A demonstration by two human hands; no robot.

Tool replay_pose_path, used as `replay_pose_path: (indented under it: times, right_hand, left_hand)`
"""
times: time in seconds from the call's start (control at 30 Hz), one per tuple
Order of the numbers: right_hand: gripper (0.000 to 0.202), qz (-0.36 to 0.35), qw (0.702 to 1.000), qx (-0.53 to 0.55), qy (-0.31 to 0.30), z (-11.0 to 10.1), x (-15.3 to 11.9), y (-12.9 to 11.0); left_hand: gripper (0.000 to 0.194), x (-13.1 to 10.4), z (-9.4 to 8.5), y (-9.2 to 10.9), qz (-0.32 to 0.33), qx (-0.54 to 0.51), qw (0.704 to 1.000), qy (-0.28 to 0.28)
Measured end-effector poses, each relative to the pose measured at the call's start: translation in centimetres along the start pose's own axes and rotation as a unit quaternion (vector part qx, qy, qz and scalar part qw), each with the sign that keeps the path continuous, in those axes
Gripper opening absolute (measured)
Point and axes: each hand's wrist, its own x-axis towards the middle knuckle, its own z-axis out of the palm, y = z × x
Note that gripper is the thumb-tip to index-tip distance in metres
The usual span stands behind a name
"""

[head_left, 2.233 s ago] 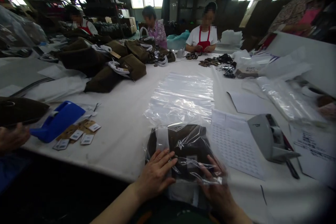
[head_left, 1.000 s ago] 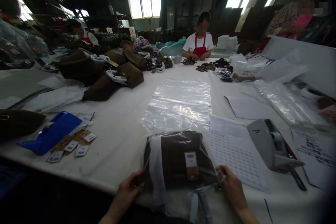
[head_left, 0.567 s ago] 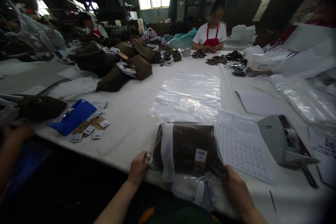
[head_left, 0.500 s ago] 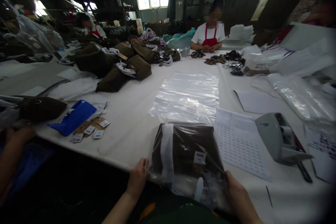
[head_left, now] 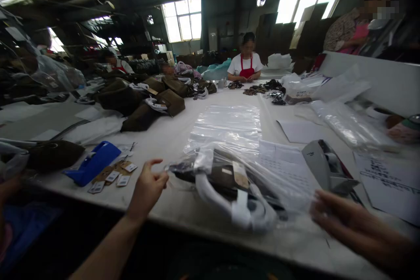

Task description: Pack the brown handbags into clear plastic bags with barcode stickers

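Observation:
In front of me on the table is a dark olive handbag [head_left: 218, 174] inside a clear plastic bag [head_left: 278, 175]. Its handles [head_left: 213, 197], wrapped in white, face me, and a brown tag [head_left: 240, 176] shows on its side. My left hand [head_left: 149, 188] is at the left end of the plastic, thumb against curled fingers and index finger raised; it seems to pinch the edge. On the other side, my right hand [head_left: 344, 223], blurred, has its fingertips closed on the right corner of the plastic, which stretches toward it.
Behind the handbag lies a stack of clear bags [head_left: 226, 118]. At left are a blue tape dispenser [head_left: 93, 164] and tags [head_left: 113, 176]; at right, a grey dispenser [head_left: 323, 166] and printed sheets [head_left: 387, 183]. Olive bags [head_left: 147, 111] pile up farther back. A co-worker [head_left: 246, 63] sits opposite.
The bagged handbag has turned so that its handles now show toward me. My hands have moved farther apart and forward over the table. My view has tilted up.

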Motion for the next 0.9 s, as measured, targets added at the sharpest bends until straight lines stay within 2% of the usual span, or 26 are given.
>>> replay_pose_path:
  times: [0.03,0.1,0.2,0.3,0.4,0.5,0.57,0.63,0.73,0.8,0.83,0.9]
  right_hand:
    - [0.029,0.003,1.000,0.005,0.002,-2.1,1.7,-1.9]
    - [0.035,0.017,0.998,0.039,0.042,-5.1,4.6,-5.1]
    - [0.044,0.026,0.984,0.116,0.132,-7.6,8.1,-7.8]
    - [0.049,0.002,0.960,0.169,0.225,-9.3,10.7,-8.5]
    - [0.043,-0.045,0.938,0.180,0.294,-11.0,12.3,-9.0]
    - [0.031,-0.042,0.967,0.038,0.249,-12.2,13.3,-9.6]
    - [0.029,-0.029,0.975,-0.086,0.204,-12.7,13.8,-10.0]
    - [0.027,-0.021,0.969,-0.160,0.184,-13.1,14.2,-10.3]
    - [0.023,0.005,0.959,-0.183,0.219,-13.6,14.4,-10.9]
    - [0.019,0.014,0.949,-0.189,0.252,-13.9,14.3,-11.3]
    - [0.017,0.018,0.947,-0.205,0.248,-14.1,14.2,-11.5]
    - [0.016,0.040,0.941,-0.270,0.198,-14.4,14.1,-12.0]
  left_hand:
    - [0.042,2.6,-1.6,1.9,0.065,0.075,0.995,-0.027]
    - [0.035,6.7,-4.5,5.3,0.147,0.173,0.973,-0.032]
    - [0.036,10.1,-7.6,9.1,0.182,0.180,0.963,-0.081]
    - [0.040,11.7,-8.5,11.1,0.189,0.139,0.965,-0.118]
    - [0.046,12.9,-8.3,11.7,0.189,0.112,0.963,-0.158]
    - [0.048,13.5,-8.5,11.7,0.176,0.174,0.941,-0.232]
    - [0.047,13.6,-9.1,11.7,0.183,0.196,0.935,-0.230]
    - [0.045,13.5,-9.7,11.8,0.191,0.211,0.934,-0.218]
    - [0.045,13.3,-10.3,11.8,0.191,0.177,0.944,-0.202]
    - [0.045,13.3,-10.7,11.9,0.182,0.152,0.948,-0.215]
    - [0.042,13.3,-11.0,12.0,0.175,0.154,0.945,-0.229]
    - [0.038,13.5,-11.8,12.4,0.159,0.159,0.945,-0.240]
